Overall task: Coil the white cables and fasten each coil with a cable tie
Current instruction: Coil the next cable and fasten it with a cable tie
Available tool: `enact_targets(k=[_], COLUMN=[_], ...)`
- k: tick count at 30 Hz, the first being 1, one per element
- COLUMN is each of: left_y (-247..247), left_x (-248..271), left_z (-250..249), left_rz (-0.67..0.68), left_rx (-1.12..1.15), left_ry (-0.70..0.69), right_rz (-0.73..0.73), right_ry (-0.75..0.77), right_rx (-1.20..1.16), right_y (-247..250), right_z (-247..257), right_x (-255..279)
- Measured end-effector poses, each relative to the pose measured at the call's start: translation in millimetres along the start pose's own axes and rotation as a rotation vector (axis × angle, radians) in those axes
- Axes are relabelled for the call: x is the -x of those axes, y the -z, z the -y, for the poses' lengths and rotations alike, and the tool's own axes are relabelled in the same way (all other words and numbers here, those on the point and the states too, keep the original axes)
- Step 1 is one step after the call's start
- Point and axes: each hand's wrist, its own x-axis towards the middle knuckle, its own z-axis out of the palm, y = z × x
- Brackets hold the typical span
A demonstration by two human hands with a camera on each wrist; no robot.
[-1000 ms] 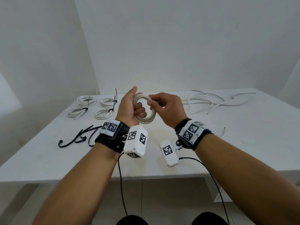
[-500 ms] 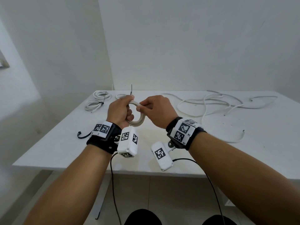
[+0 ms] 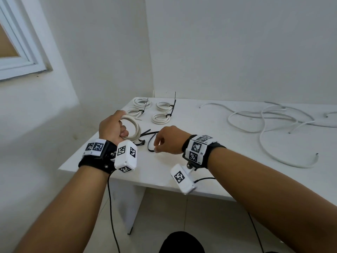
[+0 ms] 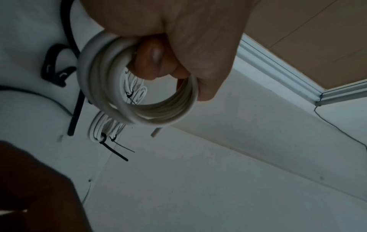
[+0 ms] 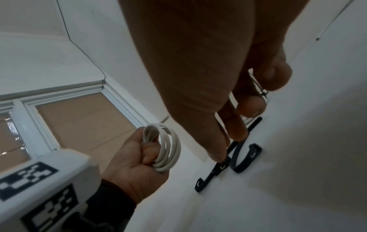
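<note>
Head view: step in hand looks like fetching a tie for the fresh coil (image 3: pixel 131 129) — left hand (image 3: pixel 111 128) wrapped round its near side, coil held up off the table (image 3: pixel 209 143), untied. Right hand (image 3: pixel 168 139) just right of that grip, fingers curled down onto the loose black cable ties (image 3: pixel 150 141); pinched or only touching, cannot tell here. Four tied coils (image 3: pixel 161 118) beyond the grip, uncoiled white cable (image 3: pixel 262 123) well to the right. No containers anywhere. Left wrist view: fingers (image 4: pixel 152 61) curled through the coil, turns bunched together, ties on the table below. Right wrist view: fingertips (image 5: pixel 218 155) on one tie, not yet lifted — closed pinch not visible. Next move, by judgement: pinch one tie alone, lift, thread round the turns beside the left grip; slack there risks the turns springing.
</note>
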Motion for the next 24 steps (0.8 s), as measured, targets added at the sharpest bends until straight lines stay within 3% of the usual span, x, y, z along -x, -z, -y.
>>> enact_targets(k=[12, 16, 24], left_y=[2, -11, -64], left_x=[-2, 0, 10], left_z=[11, 16, 40], left_rz=[0.002, 0.024, 0.117], left_rx=[0.008, 0.017, 0.014], left_ry=[0.040, 0.064, 0.102], right_rz=[0.060, 0.039, -0.088], right_ry=[-0.050, -0.068, -0.252], right_rx=[0.071, 0.104, -0.088], right_y=[-20, -6, 44], right_z=[9, -13, -100], right_x=[-38, -32, 13])
